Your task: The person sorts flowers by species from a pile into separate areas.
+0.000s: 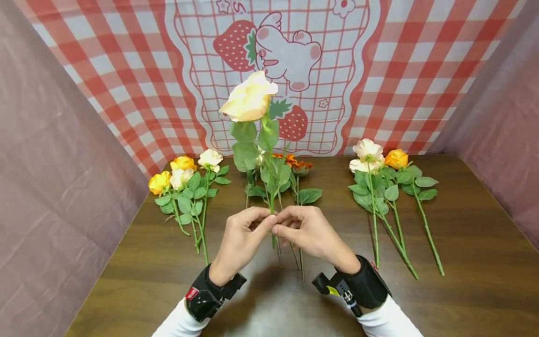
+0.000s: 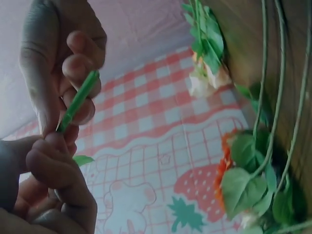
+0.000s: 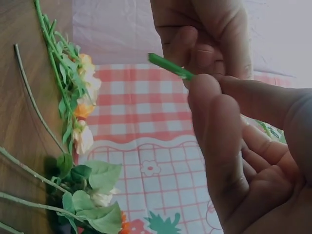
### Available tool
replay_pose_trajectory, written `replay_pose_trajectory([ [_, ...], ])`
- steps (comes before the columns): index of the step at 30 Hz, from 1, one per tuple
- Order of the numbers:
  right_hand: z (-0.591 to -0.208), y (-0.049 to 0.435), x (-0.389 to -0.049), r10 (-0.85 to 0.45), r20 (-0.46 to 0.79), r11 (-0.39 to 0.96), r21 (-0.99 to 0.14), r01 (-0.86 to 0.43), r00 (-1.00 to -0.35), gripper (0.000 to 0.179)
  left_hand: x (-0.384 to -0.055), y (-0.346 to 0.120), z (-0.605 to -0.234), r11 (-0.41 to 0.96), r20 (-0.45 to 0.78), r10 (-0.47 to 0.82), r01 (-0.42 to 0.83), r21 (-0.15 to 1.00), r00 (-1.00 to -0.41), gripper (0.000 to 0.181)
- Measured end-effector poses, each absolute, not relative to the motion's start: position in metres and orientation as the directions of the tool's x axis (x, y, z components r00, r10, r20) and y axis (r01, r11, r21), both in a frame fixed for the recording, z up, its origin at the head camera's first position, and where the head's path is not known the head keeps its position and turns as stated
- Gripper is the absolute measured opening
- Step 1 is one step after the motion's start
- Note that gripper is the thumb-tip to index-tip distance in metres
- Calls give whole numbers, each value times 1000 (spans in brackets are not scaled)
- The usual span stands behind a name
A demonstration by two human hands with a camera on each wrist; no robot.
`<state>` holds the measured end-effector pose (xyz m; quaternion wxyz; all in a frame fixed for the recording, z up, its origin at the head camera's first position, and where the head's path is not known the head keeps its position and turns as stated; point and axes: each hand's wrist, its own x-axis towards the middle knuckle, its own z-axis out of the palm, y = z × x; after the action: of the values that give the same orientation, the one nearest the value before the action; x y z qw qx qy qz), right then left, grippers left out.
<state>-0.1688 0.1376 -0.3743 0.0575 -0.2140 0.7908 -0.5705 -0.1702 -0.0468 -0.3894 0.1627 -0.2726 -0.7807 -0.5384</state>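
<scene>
A pale peach rose (image 1: pixel 248 99) stands upright over the table in the head view, held up by its green stem. My left hand (image 1: pixel 242 241) and right hand (image 1: pixel 313 234) meet at that stem, thumbs and fingertips pinching it side by side. Below the fingers a short cut end of the stem (image 2: pixel 78 100) sticks out in the left wrist view, and the same stem end (image 3: pixel 168 66) shows in the right wrist view. Behind the held rose, several stems with orange flowers (image 1: pixel 301 164) lie on the table, partly hidden by its leaves and my hands.
On the left of the wooden table (image 1: pixel 139 271) lies a group of yellow and cream roses (image 1: pixel 181 179). Another group of cream and orange roses (image 1: pixel 368 159) lies on the right. A red checked cloth (image 1: pixel 408 70) with strawberry prints hangs behind the table.
</scene>
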Motion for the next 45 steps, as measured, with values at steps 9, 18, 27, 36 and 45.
replay_pose_trajectory([
  [9,-378,139,-169,-375,214,201,-931,-304,-902,11,-170,-47,-389,242,555,226,598,764,-801,11],
  [18,-372,161,-174,-248,273,254,-908,-334,-930,11,-172,-55,-383,326,618,236,660,677,-750,10],
  [27,-361,203,-182,-93,261,389,-879,-277,-961,17,-172,-56,-380,356,571,243,620,699,-784,23],
  [36,-367,257,-192,74,194,626,-772,-106,-978,19,-170,-55,-380,395,526,278,595,700,-804,26],
  [45,-402,282,-214,60,-1,714,-699,43,-998,20,-169,-54,-379,439,502,288,578,688,-815,26],
])
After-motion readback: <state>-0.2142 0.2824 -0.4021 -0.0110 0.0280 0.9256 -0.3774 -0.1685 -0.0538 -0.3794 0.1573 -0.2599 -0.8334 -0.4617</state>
